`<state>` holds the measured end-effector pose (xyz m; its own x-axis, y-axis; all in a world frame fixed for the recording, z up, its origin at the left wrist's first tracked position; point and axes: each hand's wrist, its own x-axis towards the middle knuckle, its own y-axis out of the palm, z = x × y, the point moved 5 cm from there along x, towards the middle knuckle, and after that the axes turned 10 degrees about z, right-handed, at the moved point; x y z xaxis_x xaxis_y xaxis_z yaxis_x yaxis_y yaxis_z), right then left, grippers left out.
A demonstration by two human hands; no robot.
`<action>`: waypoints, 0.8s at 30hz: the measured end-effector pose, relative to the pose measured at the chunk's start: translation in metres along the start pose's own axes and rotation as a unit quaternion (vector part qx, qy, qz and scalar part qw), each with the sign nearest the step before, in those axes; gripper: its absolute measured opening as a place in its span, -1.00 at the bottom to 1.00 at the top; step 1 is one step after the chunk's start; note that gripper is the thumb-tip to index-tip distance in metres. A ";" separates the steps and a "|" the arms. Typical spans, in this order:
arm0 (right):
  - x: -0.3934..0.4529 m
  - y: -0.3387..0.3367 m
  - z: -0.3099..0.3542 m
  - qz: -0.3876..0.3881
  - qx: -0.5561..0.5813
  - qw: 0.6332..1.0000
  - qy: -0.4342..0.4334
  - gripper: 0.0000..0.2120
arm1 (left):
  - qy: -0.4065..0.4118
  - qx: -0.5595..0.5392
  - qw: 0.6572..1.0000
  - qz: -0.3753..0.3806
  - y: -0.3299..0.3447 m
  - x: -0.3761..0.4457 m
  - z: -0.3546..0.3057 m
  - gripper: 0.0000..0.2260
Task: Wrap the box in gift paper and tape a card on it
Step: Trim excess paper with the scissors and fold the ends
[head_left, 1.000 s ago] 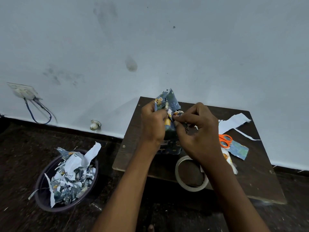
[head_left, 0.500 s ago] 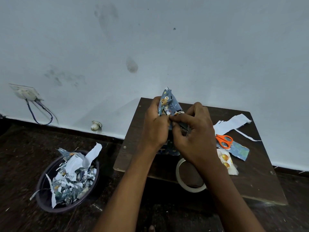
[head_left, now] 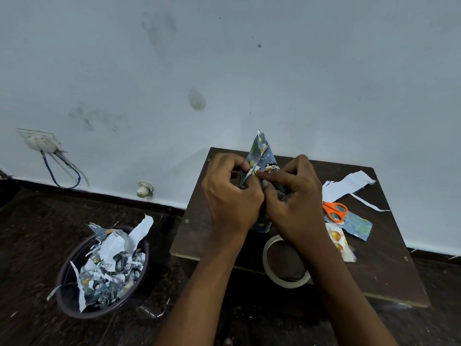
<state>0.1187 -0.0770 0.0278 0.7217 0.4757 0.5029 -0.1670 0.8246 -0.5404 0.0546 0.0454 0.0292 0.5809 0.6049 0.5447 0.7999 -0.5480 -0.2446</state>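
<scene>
A small box wrapped in blue patterned gift paper (head_left: 262, 156) stands on end over the dark wooden board (head_left: 199, 233), its paper flap pointing up to a peak. My left hand (head_left: 230, 196) grips the box's left side, thumb and fingers pinching the flap's fold. My right hand (head_left: 291, 198) grips the right side, its thumb and forefinger pinching the same fold from the right. The box's body is mostly hidden behind both hands. A roll of clear tape (head_left: 279, 278) lies on the board under my right wrist. A small card (head_left: 340, 242) with gold balls lies to the right.
Orange-handled scissors (head_left: 334, 211) lie on a blue paper offcut (head_left: 359, 226), with white paper strips (head_left: 346, 183) behind. A dark bin (head_left: 72, 303) full of paper scraps stands on the floor at left. A wall socket with wires (head_left: 40, 141) is on the white wall.
The paper flap has been folded narrower into a taller peak. Both hands have closed in on the fold, my right thumb and forefinger shifting to meet the left fingers.
</scene>
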 end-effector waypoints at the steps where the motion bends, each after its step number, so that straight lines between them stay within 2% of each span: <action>1: 0.000 0.000 0.000 0.001 0.002 1.000 0.000 -0.79 | 0.023 0.007 1.000 0.016 -0.001 0.002 -0.001 -0.86; 4: -0.001 0.000 0.000 0.006 -0.002 1.000 0.000 -0.77 | 0.081 0.019 0.995 0.058 -0.003 0.007 -0.003 -0.85; 7: 0.000 0.002 0.002 0.011 -0.013 1.000 -0.006 -0.73 | 0.109 0.027 0.990 0.090 -0.004 0.009 -0.004 -0.85; 9: 0.001 0.001 0.002 0.009 -0.018 1.000 -0.006 -0.73 | 0.122 0.038 0.985 0.114 -0.003 0.009 -0.004 -0.79; 12: 0.003 0.000 0.000 0.003 -0.014 1.000 -0.004 -0.79 | 0.124 0.042 0.982 0.135 0.000 0.008 -0.005 -0.71; 19: 0.003 0.003 -0.005 0.024 0.013 1.000 -0.001 -0.81 | 0.111 0.027 0.980 0.161 0.000 0.010 0.001 -0.82; 24: 0.004 -0.003 -0.012 -0.017 0.075 0.997 0.031 -0.90 | 0.099 0.015 0.983 0.155 -0.003 0.010 0.004 -0.81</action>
<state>0.1296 -0.0809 0.0232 0.7684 0.4307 0.4734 -0.2374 0.8787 -0.4141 0.0589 0.0558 0.0320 0.7590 0.2865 0.5847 0.5955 -0.6686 -0.4454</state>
